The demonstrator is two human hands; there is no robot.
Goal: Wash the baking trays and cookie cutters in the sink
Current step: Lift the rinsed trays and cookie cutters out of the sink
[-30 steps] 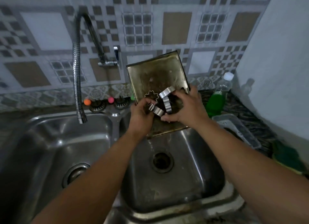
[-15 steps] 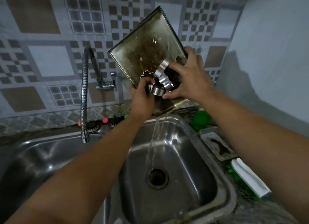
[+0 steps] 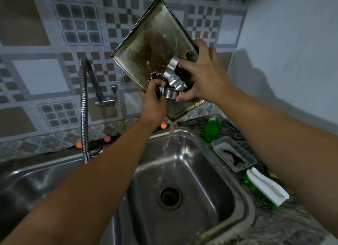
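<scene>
Hands tip a baking tray to drain over the sink.

Left hand (image 3: 152, 102) and right hand (image 3: 199, 76) pinch cookie cutters (image 3: 173, 80) against the stained baking tray (image 3: 155, 45), lifted higher and steeper than a second ago; water runs off its lowest corner into the sink (image 3: 245, 204), so rinsing nears done. No writing is legible.

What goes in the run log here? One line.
phase: draining | both hands hold tilted baking tray and cookie cutters | water runs into right basin

Brown-stained brassy baking tray (image 3: 146, 49), silver cookie cutters (image 3: 173, 80), green soap bottle (image 3: 211, 130), grey-brown checkered wall tiles (image 3: 78, 27).
</scene>
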